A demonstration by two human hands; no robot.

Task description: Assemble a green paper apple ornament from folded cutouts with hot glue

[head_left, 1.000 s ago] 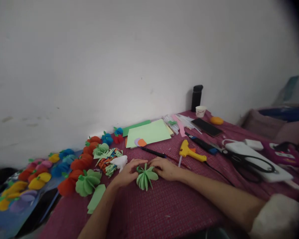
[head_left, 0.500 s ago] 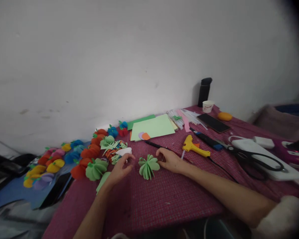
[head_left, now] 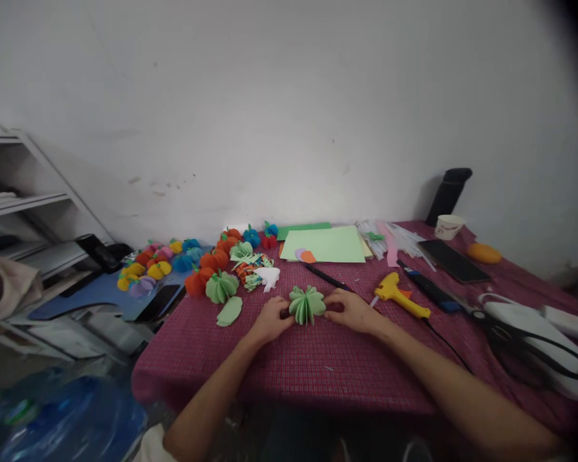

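A light green fanned paper pumpkin (head_left: 307, 305) stands on the red checked cloth between my hands. My left hand (head_left: 273, 318) touches its left side with curled fingers. At its right side, the fingertips of my right hand (head_left: 352, 310) meet the paper folds. Both hands hold the pumpkin between them. Another light green paper pumpkin (head_left: 222, 287) sits to the left, with a flat light green paper piece (head_left: 230, 311) just in front of it. A yellow glue gun (head_left: 401, 296) lies to the right of my right hand.
Colourful paper pumpkins (head_left: 214, 260) crowd the left. Green sheets (head_left: 322, 245), glue sticks (head_left: 409, 240) and a paper cup (head_left: 447, 226) lie behind. On the right are a phone (head_left: 455, 260), a cutter (head_left: 431, 289), black scissors (head_left: 525, 333) and a white device (head_left: 534, 340).
My left hand has moved from beside the pumpkin to its left side, and my right hand now touches it too. The view has shifted left, showing shelves.
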